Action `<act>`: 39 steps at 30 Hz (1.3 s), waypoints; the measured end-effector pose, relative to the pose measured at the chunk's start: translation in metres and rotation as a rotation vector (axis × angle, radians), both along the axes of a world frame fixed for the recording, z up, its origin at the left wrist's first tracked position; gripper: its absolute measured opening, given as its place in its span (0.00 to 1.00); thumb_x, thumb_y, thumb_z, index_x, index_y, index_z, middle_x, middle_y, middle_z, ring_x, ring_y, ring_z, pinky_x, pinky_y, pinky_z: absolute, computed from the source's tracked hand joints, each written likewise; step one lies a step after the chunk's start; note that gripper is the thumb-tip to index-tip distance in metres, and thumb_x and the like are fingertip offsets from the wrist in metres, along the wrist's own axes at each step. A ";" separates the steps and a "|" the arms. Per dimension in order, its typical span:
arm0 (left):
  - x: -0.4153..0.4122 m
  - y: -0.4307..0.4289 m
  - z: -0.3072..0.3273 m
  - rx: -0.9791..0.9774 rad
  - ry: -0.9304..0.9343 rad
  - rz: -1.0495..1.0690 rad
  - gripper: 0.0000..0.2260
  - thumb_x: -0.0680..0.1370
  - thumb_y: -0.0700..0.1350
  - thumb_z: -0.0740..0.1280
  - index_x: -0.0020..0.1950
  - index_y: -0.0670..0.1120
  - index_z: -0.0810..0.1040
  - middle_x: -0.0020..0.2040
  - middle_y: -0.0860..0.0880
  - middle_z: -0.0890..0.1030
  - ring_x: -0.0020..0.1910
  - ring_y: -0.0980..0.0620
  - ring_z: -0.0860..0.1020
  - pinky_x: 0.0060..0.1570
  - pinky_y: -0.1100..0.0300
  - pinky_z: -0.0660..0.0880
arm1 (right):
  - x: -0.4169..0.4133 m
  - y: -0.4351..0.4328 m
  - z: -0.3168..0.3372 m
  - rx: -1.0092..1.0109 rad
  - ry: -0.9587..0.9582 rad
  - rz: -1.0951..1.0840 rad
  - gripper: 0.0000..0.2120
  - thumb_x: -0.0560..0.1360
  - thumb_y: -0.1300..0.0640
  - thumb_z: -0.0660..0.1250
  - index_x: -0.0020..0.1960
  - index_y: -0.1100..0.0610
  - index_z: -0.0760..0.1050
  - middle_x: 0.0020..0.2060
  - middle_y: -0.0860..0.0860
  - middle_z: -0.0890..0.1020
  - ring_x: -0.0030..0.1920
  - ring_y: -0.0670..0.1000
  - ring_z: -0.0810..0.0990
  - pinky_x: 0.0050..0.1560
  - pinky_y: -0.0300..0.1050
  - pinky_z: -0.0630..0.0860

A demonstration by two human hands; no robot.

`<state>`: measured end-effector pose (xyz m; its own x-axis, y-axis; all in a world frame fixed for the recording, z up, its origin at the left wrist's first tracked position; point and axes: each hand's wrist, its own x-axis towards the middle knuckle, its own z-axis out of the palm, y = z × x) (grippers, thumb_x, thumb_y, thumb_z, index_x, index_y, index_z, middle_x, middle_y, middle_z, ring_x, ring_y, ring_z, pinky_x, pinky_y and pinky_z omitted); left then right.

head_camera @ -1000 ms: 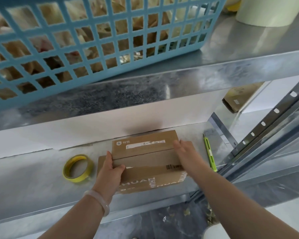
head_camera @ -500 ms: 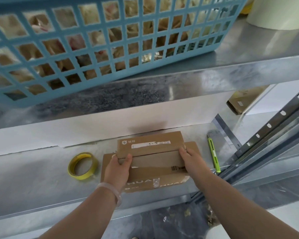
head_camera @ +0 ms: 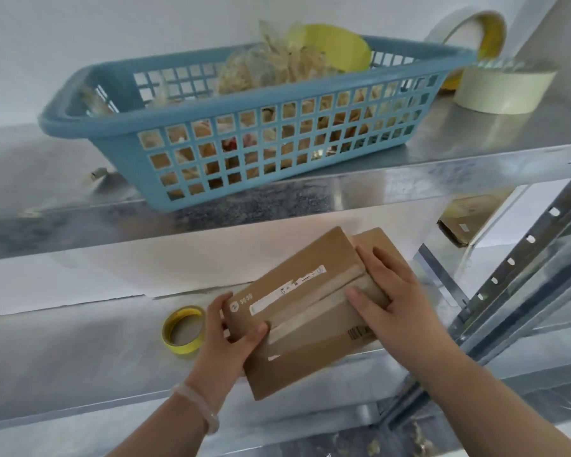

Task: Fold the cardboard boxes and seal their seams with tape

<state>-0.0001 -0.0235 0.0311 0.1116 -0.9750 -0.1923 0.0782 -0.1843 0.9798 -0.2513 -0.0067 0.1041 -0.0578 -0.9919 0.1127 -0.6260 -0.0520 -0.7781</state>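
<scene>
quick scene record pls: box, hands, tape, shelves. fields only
box: cardboard box, flaps closed, askew over lower shelf
left: left hand grips box's left end
right: right hand holds right end, thumb on seam
tape: yellow tape roll flat on lower shelf, left of box, untouched
above: blue basket and pale tape roll on upper shelf

Both hands, left [head_camera: 226, 334] and right [head_camera: 388, 298], grip a tilted box [head_camera: 305, 311] at lower centre; tape roll [head_camera: 182, 329] lies left of it.

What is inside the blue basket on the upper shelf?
The blue basket holds crumpled clear wrapping and a yellow round thing behind it. Its bottom layer is mostly covered.
</scene>
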 end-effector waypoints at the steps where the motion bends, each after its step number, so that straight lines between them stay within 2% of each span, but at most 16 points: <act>1: 0.000 0.003 0.000 -0.012 -0.002 0.009 0.27 0.69 0.39 0.76 0.59 0.62 0.69 0.54 0.50 0.77 0.40 0.58 0.82 0.31 0.63 0.78 | 0.001 0.002 0.003 -0.022 0.011 -0.002 0.27 0.72 0.36 0.62 0.66 0.20 0.55 0.74 0.34 0.56 0.72 0.41 0.59 0.68 0.42 0.63; 3: -0.002 0.008 -0.003 -0.042 -0.018 0.038 0.26 0.67 0.40 0.77 0.56 0.60 0.69 0.52 0.51 0.78 0.38 0.59 0.82 0.29 0.65 0.77 | 0.002 0.007 0.003 -0.074 0.094 -0.073 0.29 0.70 0.32 0.60 0.68 0.21 0.53 0.73 0.32 0.53 0.73 0.44 0.58 0.69 0.50 0.65; 5: -0.005 0.014 -0.006 -0.055 -0.068 0.056 0.27 0.65 0.42 0.79 0.55 0.60 0.69 0.51 0.54 0.78 0.39 0.61 0.82 0.30 0.67 0.77 | 0.004 0.010 -0.005 -0.063 0.137 -0.188 0.32 0.69 0.29 0.60 0.71 0.28 0.54 0.74 0.36 0.53 0.74 0.51 0.58 0.68 0.57 0.67; 6: -0.005 0.016 -0.008 -0.058 -0.117 0.051 0.28 0.64 0.45 0.80 0.55 0.60 0.69 0.52 0.55 0.78 0.41 0.62 0.81 0.32 0.67 0.77 | 0.004 0.011 -0.009 -0.015 0.075 -0.234 0.33 0.68 0.29 0.61 0.72 0.31 0.56 0.74 0.40 0.56 0.72 0.53 0.62 0.67 0.57 0.69; 8: -0.003 0.015 -0.009 -0.069 -0.367 -0.002 0.29 0.62 0.52 0.81 0.55 0.58 0.68 0.57 0.56 0.74 0.47 0.62 0.78 0.42 0.67 0.75 | 0.002 0.010 -0.016 0.061 -0.092 -0.262 0.32 0.68 0.31 0.65 0.70 0.37 0.64 0.67 0.46 0.69 0.63 0.51 0.73 0.57 0.49 0.76; 10: 0.003 0.009 -0.004 -0.125 -0.646 -0.125 0.31 0.60 0.61 0.78 0.57 0.58 0.68 0.60 0.60 0.69 0.52 0.64 0.72 0.51 0.69 0.69 | -0.001 0.010 -0.021 0.048 -0.120 -0.227 0.25 0.70 0.36 0.67 0.66 0.37 0.69 0.55 0.38 0.76 0.53 0.42 0.77 0.43 0.35 0.72; 12: 0.004 -0.001 0.010 -0.159 -0.711 -0.295 0.31 0.59 0.67 0.75 0.58 0.62 0.70 0.57 0.63 0.73 0.53 0.63 0.74 0.52 0.66 0.73 | -0.002 0.012 -0.020 0.022 -0.122 -0.233 0.23 0.71 0.37 0.68 0.65 0.37 0.73 0.51 0.34 0.76 0.48 0.36 0.75 0.39 0.29 0.67; 14: -0.001 -0.010 0.030 -0.158 -0.655 -0.421 0.31 0.60 0.68 0.75 0.60 0.67 0.70 0.55 0.64 0.77 0.52 0.64 0.77 0.52 0.61 0.76 | 0.001 0.015 -0.021 0.003 -0.122 -0.225 0.22 0.71 0.37 0.69 0.64 0.36 0.74 0.52 0.35 0.77 0.48 0.35 0.75 0.40 0.29 0.67; 17: -0.013 -0.016 0.054 -0.239 -0.601 -0.481 0.32 0.62 0.64 0.76 0.62 0.74 0.65 0.56 0.68 0.78 0.52 0.69 0.76 0.51 0.62 0.77 | 0.013 0.020 -0.016 -0.039 -0.162 -0.159 0.18 0.69 0.38 0.71 0.57 0.31 0.73 0.52 0.32 0.74 0.51 0.32 0.74 0.41 0.28 0.70; 20: -0.017 -0.005 0.064 -0.327 -0.618 -0.437 0.34 0.64 0.63 0.74 0.65 0.75 0.62 0.59 0.69 0.75 0.55 0.71 0.74 0.52 0.61 0.78 | 0.015 0.023 -0.006 -0.130 -0.191 -0.112 0.18 0.68 0.43 0.74 0.54 0.31 0.74 0.54 0.30 0.75 0.57 0.33 0.73 0.52 0.34 0.73; 23: -0.010 0.015 0.064 -0.456 -0.622 -0.342 0.36 0.66 0.65 0.73 0.70 0.70 0.59 0.63 0.66 0.72 0.62 0.66 0.72 0.52 0.59 0.79 | 0.013 0.030 0.008 -0.294 -0.153 -0.040 0.20 0.65 0.44 0.76 0.55 0.35 0.78 0.58 0.31 0.77 0.62 0.34 0.72 0.63 0.36 0.70; 26: -0.003 0.029 0.065 -0.626 -0.730 -0.232 0.41 0.67 0.69 0.68 0.74 0.69 0.51 0.65 0.73 0.64 0.64 0.69 0.67 0.50 0.72 0.74 | 0.015 0.034 0.020 -0.522 -0.075 0.088 0.23 0.65 0.45 0.79 0.57 0.48 0.81 0.61 0.42 0.79 0.65 0.39 0.73 0.67 0.33 0.67; 28: 0.000 0.033 0.067 -0.683 -0.746 -0.195 0.41 0.68 0.69 0.68 0.73 0.70 0.46 0.64 0.76 0.59 0.64 0.71 0.65 0.50 0.80 0.68 | 0.016 0.031 0.025 -0.612 -0.026 0.155 0.24 0.64 0.49 0.80 0.57 0.56 0.81 0.60 0.49 0.80 0.66 0.44 0.74 0.68 0.37 0.68; 29: 0.001 0.034 0.067 -0.697 -0.741 -0.190 0.41 0.68 0.68 0.68 0.73 0.71 0.46 0.65 0.76 0.59 0.65 0.70 0.65 0.51 0.80 0.67 | 0.017 0.028 0.027 -0.634 -0.017 0.181 0.23 0.64 0.51 0.80 0.57 0.58 0.81 0.60 0.51 0.80 0.67 0.46 0.75 0.69 0.40 0.69; 35: 0.008 0.037 0.056 -0.771 -0.673 -0.056 0.38 0.70 0.65 0.69 0.74 0.67 0.51 0.70 0.65 0.61 0.67 0.60 0.68 0.58 0.69 0.72 | 0.021 0.012 0.025 -0.802 0.051 0.326 0.21 0.69 0.48 0.77 0.57 0.59 0.80 0.60 0.55 0.80 0.67 0.55 0.75 0.69 0.49 0.70; 39: 0.009 0.029 0.038 -0.655 -0.675 -0.121 0.40 0.71 0.59 0.71 0.74 0.69 0.48 0.69 0.68 0.59 0.67 0.63 0.66 0.59 0.65 0.74 | 0.025 -0.006 0.003 -0.705 0.102 0.363 0.22 0.68 0.49 0.79 0.57 0.59 0.82 0.60 0.55 0.80 0.67 0.56 0.75 0.69 0.50 0.70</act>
<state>0.0090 0.0058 0.0691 -0.1094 -0.8782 0.4657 -0.5262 0.4486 0.7224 -0.2264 -0.0122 0.1071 0.2992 -0.6397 0.7080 -0.5419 -0.7246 -0.4257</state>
